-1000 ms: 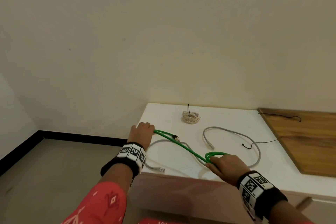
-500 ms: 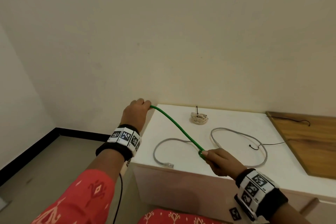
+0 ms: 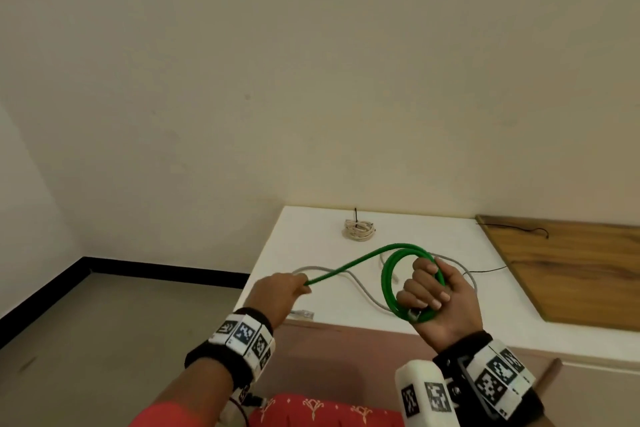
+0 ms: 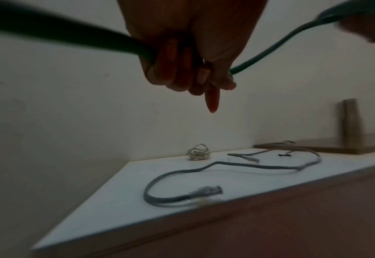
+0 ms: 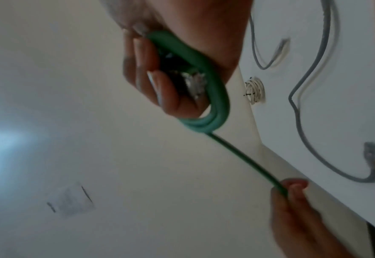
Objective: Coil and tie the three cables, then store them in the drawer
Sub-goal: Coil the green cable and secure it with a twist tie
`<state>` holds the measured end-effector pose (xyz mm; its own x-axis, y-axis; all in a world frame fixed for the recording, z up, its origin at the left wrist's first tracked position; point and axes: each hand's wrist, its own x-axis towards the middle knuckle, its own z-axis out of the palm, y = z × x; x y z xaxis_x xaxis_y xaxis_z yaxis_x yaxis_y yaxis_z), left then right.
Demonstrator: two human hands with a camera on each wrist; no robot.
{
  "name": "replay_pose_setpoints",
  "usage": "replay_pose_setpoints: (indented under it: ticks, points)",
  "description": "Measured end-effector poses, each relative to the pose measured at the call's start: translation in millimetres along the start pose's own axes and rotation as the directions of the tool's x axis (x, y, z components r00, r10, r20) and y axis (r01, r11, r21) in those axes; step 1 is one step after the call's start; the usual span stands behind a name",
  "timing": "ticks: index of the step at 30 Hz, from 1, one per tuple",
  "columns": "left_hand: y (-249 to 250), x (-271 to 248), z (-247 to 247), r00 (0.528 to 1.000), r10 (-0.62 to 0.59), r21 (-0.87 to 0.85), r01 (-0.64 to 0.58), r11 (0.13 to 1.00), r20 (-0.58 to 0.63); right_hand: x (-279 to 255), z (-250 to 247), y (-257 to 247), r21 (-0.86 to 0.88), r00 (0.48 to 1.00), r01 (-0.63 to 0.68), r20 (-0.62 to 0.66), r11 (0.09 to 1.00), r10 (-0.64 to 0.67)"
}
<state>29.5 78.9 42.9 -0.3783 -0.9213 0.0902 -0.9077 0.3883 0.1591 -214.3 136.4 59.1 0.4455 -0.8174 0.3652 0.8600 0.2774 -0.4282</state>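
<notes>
A green cable [image 3: 386,279] is partly wound into loops that my right hand [image 3: 427,291] grips above the white cabinet top [image 3: 433,326], palm turned up. In the right wrist view the coil [image 5: 213,90] wraps over my curled fingers. My left hand [image 3: 277,291] holds the free stretch of the green cable [image 4: 268,48] left of the coil, fingers curled round it. A grey cable [image 3: 363,291] lies loose in curves on the top, its plug [image 4: 206,190] near the front edge. A white cable coil [image 3: 358,229] bound with a black tie sits near the wall.
A wooden board [image 3: 571,267] lies on the right part of the top, with a thin black tie [image 3: 516,227] on it and another [image 3: 485,270] beside it. A wooden handle [image 3: 550,373] shows below the top's front edge. The floor [image 3: 86,340] lies to the left.
My right hand has lifted off the top and turned palm up with a bigger green coil. My left hand has come in from the far left corner toward the front edge.
</notes>
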Motion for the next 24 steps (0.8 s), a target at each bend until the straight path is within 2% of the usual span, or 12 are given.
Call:
replay_pose_setpoints:
  ticks: [4,5,7,9,11,13,15,19,21,24]
  points:
    - [34,-11,14,0.972,0.217,0.136,-0.228,0.964,0.089,0,-4,-10,0.035,0.974,0.198,-0.121,0.980,-0.193]
    - [41,-13,16,0.958,0.276,0.166,-0.286,0.944,0.081,0,0,-9,-0.003,0.944,0.268,-0.201,0.964,-0.263]
    - [51,-18,16,0.910,0.413,0.264,-0.406,0.875,0.031,1,10,-6,-0.170,0.831,0.369,-0.379,0.914,-0.407]
    - [57,-19,18,0.883,0.466,0.410,-0.447,0.795,0.060,6,16,0,-0.289,0.759,0.384,-0.443,0.877,-0.478]
    - [65,-23,25,0.878,0.475,0.464,-0.449,0.764,0.067,10,14,6,-0.382,0.719,0.368,-0.461,0.848,-0.520]
    - [74,-30,32,0.861,0.508,0.480,-0.450,0.753,0.009,12,8,12,-0.524,0.695,0.280,-0.468,0.805,-0.546]
    - [78,-33,36,0.829,0.558,0.470,-0.477,0.743,-0.040,11,4,20,-0.682,0.697,0.157,-0.436,0.714,-0.570]
    - [77,-33,24,0.744,0.664,0.510,-0.541,0.669,-0.081,6,-3,30,-0.913,0.757,-0.095,-0.325,0.396,-0.567]
    - [73,-33,20,0.732,0.674,0.518,-0.541,0.663,-0.099,5,-4,29,-0.958,0.796,-0.166,-0.269,0.232,-0.542]
    - [65,-29,14,0.736,0.649,0.499,-0.496,0.711,-0.194,6,-3,27,-0.969,0.848,-0.245,-0.215,0.000,-0.485]
